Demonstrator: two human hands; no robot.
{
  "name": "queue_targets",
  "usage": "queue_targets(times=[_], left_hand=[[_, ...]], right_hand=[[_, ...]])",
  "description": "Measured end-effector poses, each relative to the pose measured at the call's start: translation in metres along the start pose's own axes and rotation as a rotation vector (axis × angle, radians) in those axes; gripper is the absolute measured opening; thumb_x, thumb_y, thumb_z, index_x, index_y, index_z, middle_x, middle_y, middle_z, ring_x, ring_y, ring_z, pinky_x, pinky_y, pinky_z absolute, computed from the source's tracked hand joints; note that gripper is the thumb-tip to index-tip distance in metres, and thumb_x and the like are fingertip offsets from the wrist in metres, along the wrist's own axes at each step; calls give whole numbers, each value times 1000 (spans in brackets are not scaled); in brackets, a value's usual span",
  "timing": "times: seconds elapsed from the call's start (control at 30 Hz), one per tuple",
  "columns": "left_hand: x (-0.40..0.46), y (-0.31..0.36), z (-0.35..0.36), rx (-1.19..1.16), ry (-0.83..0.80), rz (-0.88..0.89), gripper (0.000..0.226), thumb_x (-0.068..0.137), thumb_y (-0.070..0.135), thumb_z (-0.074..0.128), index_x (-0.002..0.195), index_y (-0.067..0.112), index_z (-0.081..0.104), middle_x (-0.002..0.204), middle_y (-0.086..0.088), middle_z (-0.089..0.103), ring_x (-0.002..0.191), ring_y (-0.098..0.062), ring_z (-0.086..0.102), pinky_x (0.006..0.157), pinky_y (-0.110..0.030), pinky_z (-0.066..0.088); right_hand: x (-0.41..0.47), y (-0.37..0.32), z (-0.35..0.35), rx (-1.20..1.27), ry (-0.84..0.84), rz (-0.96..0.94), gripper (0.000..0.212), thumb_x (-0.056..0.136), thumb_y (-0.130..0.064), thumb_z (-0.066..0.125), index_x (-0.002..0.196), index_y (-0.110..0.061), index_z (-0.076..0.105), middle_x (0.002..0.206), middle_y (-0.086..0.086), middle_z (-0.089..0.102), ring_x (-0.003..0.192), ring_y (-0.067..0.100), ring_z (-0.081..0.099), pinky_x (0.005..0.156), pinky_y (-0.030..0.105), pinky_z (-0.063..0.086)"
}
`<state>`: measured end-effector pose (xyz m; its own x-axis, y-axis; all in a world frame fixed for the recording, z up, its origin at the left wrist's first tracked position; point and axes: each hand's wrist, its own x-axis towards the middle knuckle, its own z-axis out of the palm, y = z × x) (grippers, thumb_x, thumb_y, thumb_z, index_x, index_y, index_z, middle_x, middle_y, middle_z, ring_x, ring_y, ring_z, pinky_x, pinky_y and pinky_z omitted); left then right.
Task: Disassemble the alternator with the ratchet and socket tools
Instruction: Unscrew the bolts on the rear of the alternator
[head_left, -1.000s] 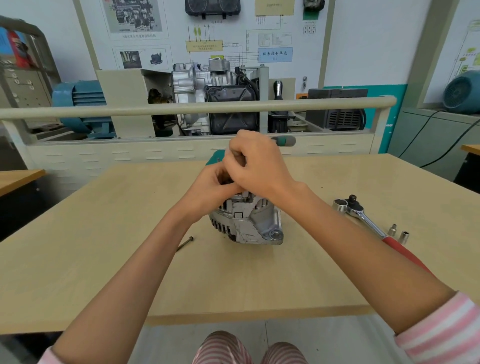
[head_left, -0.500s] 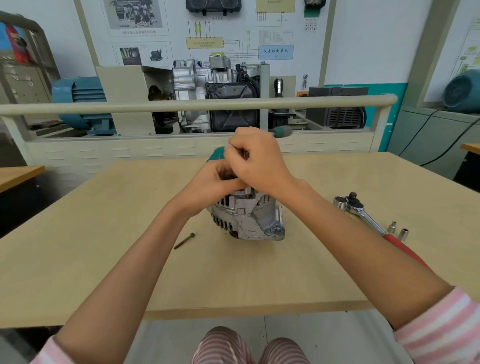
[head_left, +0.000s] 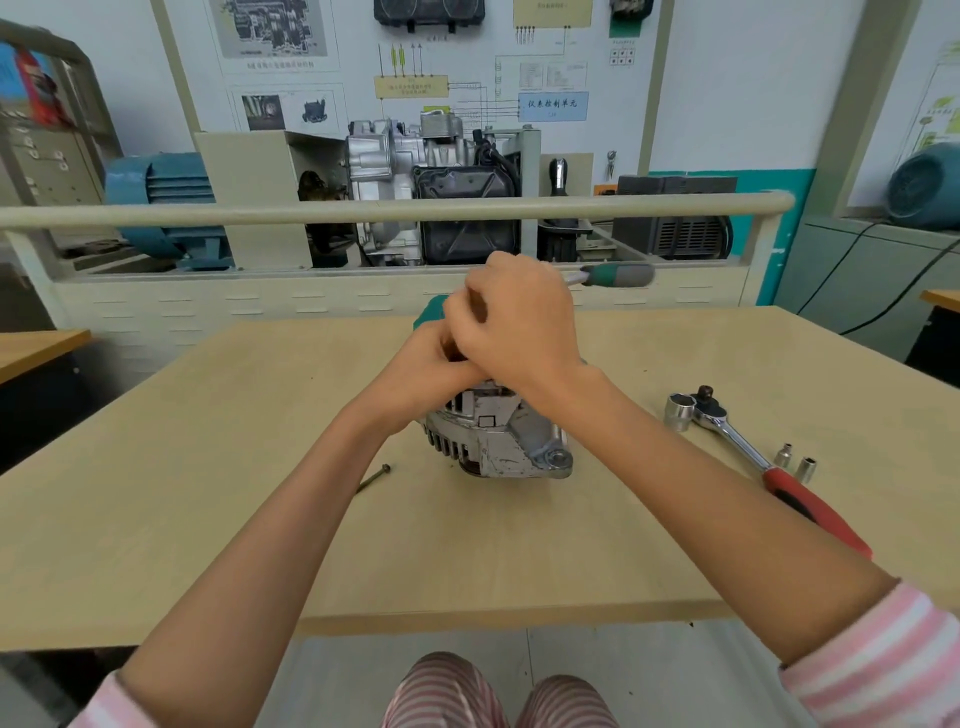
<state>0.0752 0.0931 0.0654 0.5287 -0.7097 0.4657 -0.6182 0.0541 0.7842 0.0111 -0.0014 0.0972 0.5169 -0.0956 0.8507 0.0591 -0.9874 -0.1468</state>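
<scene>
The alternator (head_left: 498, 436) is sitting near the middle of the pale wooden surface (head_left: 208, 519), its silver finned housing and a mounting lug facing the camera. Both hands are bunched together over its top. The right hand (head_left: 519, 327) is lying uppermost with its fingers curled tight, and a ratchet with a green and grey handle (head_left: 615, 274) is sticking out past it to the right; the handle seems to run into this fist, though the fingers are hiding exactly where the grip closes. The left hand (head_left: 415, 374) is pressing in from the left just under the right one, its fingers curled against the top of the alternator; what this grip is holding is hidden and cannot be told. A loose long bolt (head_left: 373, 478) is lying on the surface to the left of the alternator, apart from it. To the right, a second ratchet with a red handle (head_left: 748, 457) is lying flat, a large socket (head_left: 679, 411) standing just beside its head and two small sockets (head_left: 795, 462) standing close by its shaft.
</scene>
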Motion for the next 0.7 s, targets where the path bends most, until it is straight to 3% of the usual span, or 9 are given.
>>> queue_targets(times=[0.1, 0.23, 0.3, 0.33, 0.4, 0.47, 0.53, 0.6, 0.7], left_hand=[[0, 0, 0, 12, -28, 2, 14, 84, 5, 65, 90, 16, 68, 82, 3, 73, 80, -6, 67, 72, -17, 53], [1, 0, 2, -24, -14, 21, 10, 82, 0, 65, 87, 9, 65, 81, -12, 69, 76, -14, 62, 71, -23, 51], [1, 0, 3, -17, 7, 25, 19, 81, -4, 65, 87, 14, 63, 84, -18, 69, 79, -15, 62, 72, -28, 51], [2, 0, 3, -9, 19, 25, 25, 80, -5, 63, 90, 18, 62, 87, -14, 69, 81, -11, 62, 72, -29, 52], [3, 1, 3, 8, 34, 14, 33, 81, -5, 60, 95, 25, 59, 86, 3, 68, 78, 2, 62, 67, -19, 52], [3, 1, 2, 24, 39, 3, 33, 82, -3, 57, 96, 27, 57, 86, 10, 65, 75, 5, 60, 63, -12, 47], [1, 2, 2, 13, 33, 5, 34, 81, -1, 58, 94, 30, 56, 86, 10, 64, 77, 3, 59, 66, -16, 50], [-1, 2, 2, 7, 14, 5, 36, 80, 0, 61, 92, 32, 56, 85, 10, 66, 82, -1, 62, 71, -24, 53], [-1, 3, 1, 29, -14, -5, 21, 82, 0, 64, 90, 20, 65, 87, -3, 71, 86, -13, 66, 77, -31, 54]], right_hand=[[1, 9, 1, 541, 14, 18, 29, 76, -7, 47, 49, -12, 38, 51, 1, 35, 53, 16, 35, 55, 30, 27], [2, 6, 0, 641, 25, 1, 32, 75, 0, 47, 44, -2, 40, 46, 13, 38, 51, 24, 36, 54, 36, 33], [-1, 3, 1, 476, 33, -19, 29, 77, -8, 48, 49, -2, 48, 52, 8, 42, 56, 19, 38, 58, 36, 34], [-3, 0, 3, 240, 24, -34, 27, 79, -14, 48, 55, -3, 54, 57, 8, 48, 61, 19, 41, 62, 35, 34], [-7, -6, 7, -323, 8, -20, 28, 82, -27, 47, 72, -6, 63, 73, 9, 56, 71, 23, 47, 68, 35, 32], [-7, -15, 5, -520, -26, 27, 31, 84, -34, 45, 81, -9, 63, 82, 8, 58, 77, 24, 49, 69, 34, 29], [-6, -17, 4, -437, -41, 24, 34, 84, -33, 43, 80, -8, 65, 79, 7, 57, 76, 23, 47, 71, 34, 27], [-3, -12, 2, -179, -4, 21, 34, 82, -28, 43, 67, -7, 65, 66, 5, 49, 67, 21, 40, 68, 32, 25], [1, -2, -1, 304, 3, -5, 30, 76, -16, 46, 47, -12, 41, 50, -4, 33, 55, 15, 33, 60, 30, 24]])
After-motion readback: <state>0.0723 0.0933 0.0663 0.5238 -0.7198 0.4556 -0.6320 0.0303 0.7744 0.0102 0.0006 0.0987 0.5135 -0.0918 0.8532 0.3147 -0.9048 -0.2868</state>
